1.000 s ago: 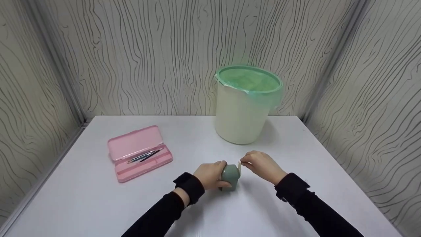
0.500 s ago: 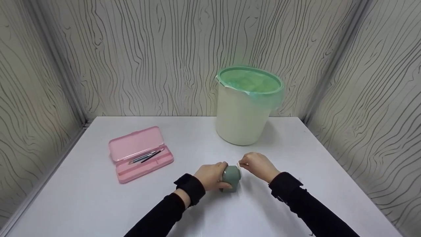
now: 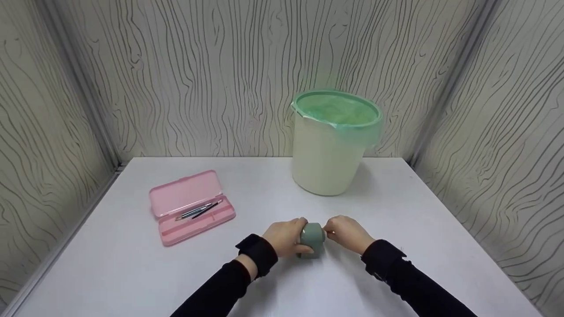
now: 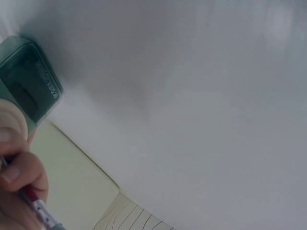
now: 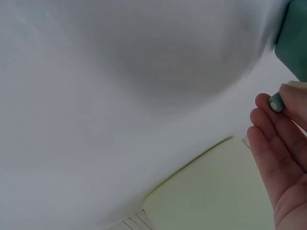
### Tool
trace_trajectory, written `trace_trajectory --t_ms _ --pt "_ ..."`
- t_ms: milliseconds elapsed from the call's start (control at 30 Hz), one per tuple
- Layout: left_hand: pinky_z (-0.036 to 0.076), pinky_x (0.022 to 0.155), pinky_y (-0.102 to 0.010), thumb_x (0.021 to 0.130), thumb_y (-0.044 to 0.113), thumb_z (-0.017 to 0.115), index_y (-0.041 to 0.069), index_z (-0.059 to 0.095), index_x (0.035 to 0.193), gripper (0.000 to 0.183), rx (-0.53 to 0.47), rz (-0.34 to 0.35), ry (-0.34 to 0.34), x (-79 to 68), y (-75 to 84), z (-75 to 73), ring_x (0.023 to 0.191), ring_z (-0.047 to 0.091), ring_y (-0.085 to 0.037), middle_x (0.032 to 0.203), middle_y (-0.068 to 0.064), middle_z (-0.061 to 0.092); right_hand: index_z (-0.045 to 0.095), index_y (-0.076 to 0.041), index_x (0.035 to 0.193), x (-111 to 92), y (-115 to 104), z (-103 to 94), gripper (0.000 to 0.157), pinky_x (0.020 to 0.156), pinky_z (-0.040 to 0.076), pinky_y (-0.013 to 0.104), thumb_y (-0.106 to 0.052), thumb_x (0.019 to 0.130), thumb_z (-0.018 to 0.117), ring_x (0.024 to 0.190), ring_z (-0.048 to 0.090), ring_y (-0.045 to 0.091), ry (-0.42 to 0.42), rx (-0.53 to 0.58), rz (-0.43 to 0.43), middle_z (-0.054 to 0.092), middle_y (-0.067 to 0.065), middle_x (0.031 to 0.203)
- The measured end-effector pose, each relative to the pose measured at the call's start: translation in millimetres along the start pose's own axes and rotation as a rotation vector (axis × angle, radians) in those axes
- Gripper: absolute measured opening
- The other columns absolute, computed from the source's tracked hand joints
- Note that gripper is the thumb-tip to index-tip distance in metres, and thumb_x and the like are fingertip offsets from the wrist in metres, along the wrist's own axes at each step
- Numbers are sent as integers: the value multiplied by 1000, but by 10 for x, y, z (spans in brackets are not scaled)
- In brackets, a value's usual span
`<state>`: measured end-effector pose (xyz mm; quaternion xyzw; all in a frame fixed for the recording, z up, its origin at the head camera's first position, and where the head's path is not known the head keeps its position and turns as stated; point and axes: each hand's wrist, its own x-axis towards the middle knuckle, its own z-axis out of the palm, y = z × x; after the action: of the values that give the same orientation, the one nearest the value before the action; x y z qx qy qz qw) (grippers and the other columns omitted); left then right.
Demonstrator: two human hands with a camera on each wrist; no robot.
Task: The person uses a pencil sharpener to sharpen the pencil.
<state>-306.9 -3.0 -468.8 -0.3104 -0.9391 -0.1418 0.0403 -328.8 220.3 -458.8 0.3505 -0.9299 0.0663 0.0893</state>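
Note:
A green pencil sharpener [image 3: 312, 233] is between the two hands, low over the white table. My left hand [image 3: 284, 237] grips its left side, thumb on the near face and fingers over the far one. In the left wrist view, the sharpener's dark see-through window and cream round collar [image 4: 12, 117] show. Curled fingers there hold a slim pencil [image 4: 43, 211], red and white with a teal tip; its inner end is hidden. My right hand [image 3: 349, 232] pinches the small teal knob [image 5: 276, 103] of the sharpener's crank; the other fingers are extended in the right wrist view.
An open pink pencil case [image 3: 194, 231] lies at the left, with several slim pens [image 3: 196, 211] in its tray. At the back right stands a pale bin [image 3: 326, 158] with a green rim and liner. Wood-patterned panels [image 3: 211, 79] enclose the table [image 3: 110, 264].
My right hand has come down and nearer while turning the crank, whose pale arm stood upright earlier. The left hand keeps its grip on the sharpener. The view has shifted slightly.

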Motion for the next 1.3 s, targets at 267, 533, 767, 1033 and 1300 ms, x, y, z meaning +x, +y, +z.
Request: trace_trajectory --t_ms 267,533,767,1033,1300 --pt "55 74 -24 88 51 77 14 55 121 54 -17 -18 6 8 7 15 86 68 -11 106 -1 71 77 -5 77 -94 -22 70 8 67 57 29 0 83 80 73 72 18 -3 76 39 76 4 77" --pt "56 74 -24 88 52 77 13 56 119 54 29 -11 29 -7 43 16 87 70 -11 106 0 72 78 -6 83 -207 -69 72 5 70 58 30 -1 84 79 75 72 19 -14 96 19 77 4 79" --pt "56 72 -24 87 52 77 13 56 119 55 66 -30 34 -25 82 0 86 71 -12 105 0 72 80 -7 87 -263 -115 69 7 71 58 30 -1 83 79 77 72 18 -15 87 -4 77 3 80" --pt "57 72 -26 89 54 74 13 56 121 56 85 -49 10 -6 84 13 88 71 -13 106 -1 72 80 -7 88 -309 -136 47 9 72 58 30 0 82 80 78 72 17 -54 104 26 77 3 82" --pt "57 72 -26 88 55 75 13 56 122 57 83 -57 3 -3 83 -9 88 71 -13 107 -1 72 80 -8 93 -358 -130 43 10 77 59 31 -2 85 77 82 72 18 -51 124 -9 78 3 85"
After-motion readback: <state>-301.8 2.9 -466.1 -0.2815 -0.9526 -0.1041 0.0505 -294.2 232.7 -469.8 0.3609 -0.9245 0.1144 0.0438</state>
